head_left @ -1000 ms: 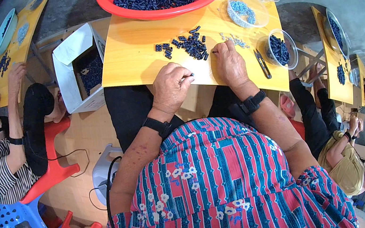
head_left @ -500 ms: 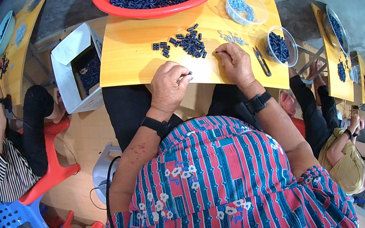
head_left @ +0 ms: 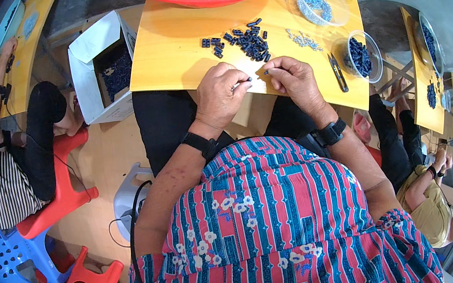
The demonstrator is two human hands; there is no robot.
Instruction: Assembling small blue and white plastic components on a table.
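The grip of the left hand (head_left: 220,96) pinches a small black rod-like piece (head_left: 249,79), apparently leaving its end free toward the right hand (head_left: 295,79), which pinches a tiny dark bit (head_left: 266,72) near black plastic pieces (head_left: 254,43) heaped within reach on the yellow wooden tabletop (head_left: 165,56).

We see a small dark piece (head_left: 249,79) pinched in our left hand (head_left: 220,96), mostly hidden, one end poking out toward a tiny dark bit (head_left: 266,72) in our right hand (head_left: 295,82), the two apart.
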